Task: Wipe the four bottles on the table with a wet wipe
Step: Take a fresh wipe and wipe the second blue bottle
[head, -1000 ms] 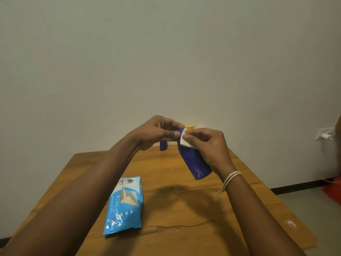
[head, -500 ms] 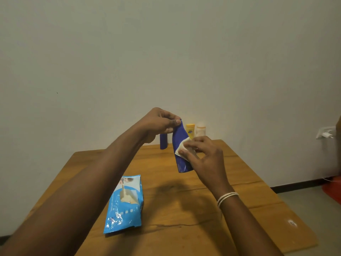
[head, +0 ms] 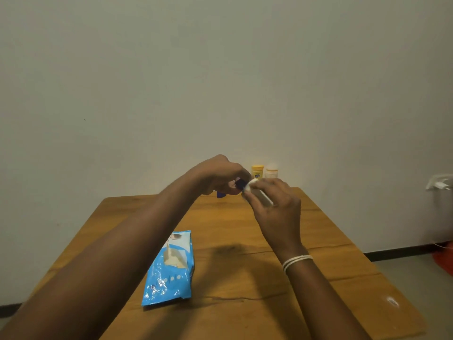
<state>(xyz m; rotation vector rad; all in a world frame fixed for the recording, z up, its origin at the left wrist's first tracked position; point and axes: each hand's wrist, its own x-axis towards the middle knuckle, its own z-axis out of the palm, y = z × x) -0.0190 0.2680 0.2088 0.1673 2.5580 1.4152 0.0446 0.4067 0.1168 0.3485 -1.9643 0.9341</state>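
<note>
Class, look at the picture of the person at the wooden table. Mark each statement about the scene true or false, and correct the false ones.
1. The wet wipe pack lies flat on the table. True.
2. The right hand holds a white wipe. True.
3. The yellow bottle is in the left hand. False: it stands at the table's far edge; the left hand holds a blue bottle.
4. The person wears gloves. False: both hands are bare.

1. The yellow bottle [head: 257,171], just beyond the left hand's fingers [head: 241,175], bears a small dark label, too blurred to read.
2. The wipes pack [head: 169,268] shows print, none legible.
</note>
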